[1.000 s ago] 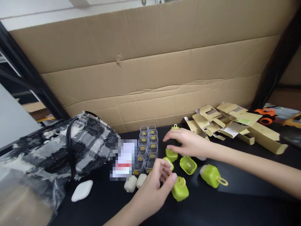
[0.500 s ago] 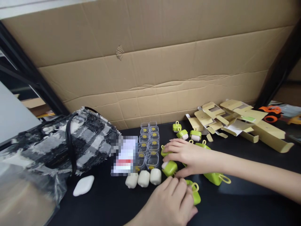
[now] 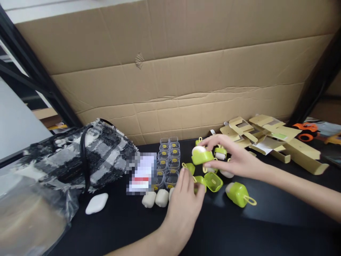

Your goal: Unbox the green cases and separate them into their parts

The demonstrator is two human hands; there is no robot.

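My right hand (image 3: 226, 156) pinches a lime-green plastic case (image 3: 202, 156) with a white rounded part, raised above the other cases. My left hand (image 3: 183, 199) is low over the table, its fingers and thumb around another green case (image 3: 200, 182) with a yellow loop. Next to that lies an open, hollow green cover (image 3: 213, 182). A green case with a white end (image 3: 238, 194) rests on its side to the right. Several more green cases (image 3: 220, 153) sit behind, some partly hidden by my right hand. Cream rounded blocks (image 3: 162, 198) stand left of my left hand, one partly covered.
Two rows of clear plastic cups (image 3: 171, 176) with yellow round stickers stand mid-table. Left are a blurred phone-like item (image 3: 142, 174), a white rounded case (image 3: 97, 203), a plaid bag (image 3: 106, 156) and a plastic bag (image 3: 32, 213). Flattened cartons (image 3: 277, 138) lie right, before a cardboard wall (image 3: 186, 78).
My right hand has risen from the cluster with a green case. My left hand has shifted up and slightly left. The open green cover now shows, and the view has moved a little.
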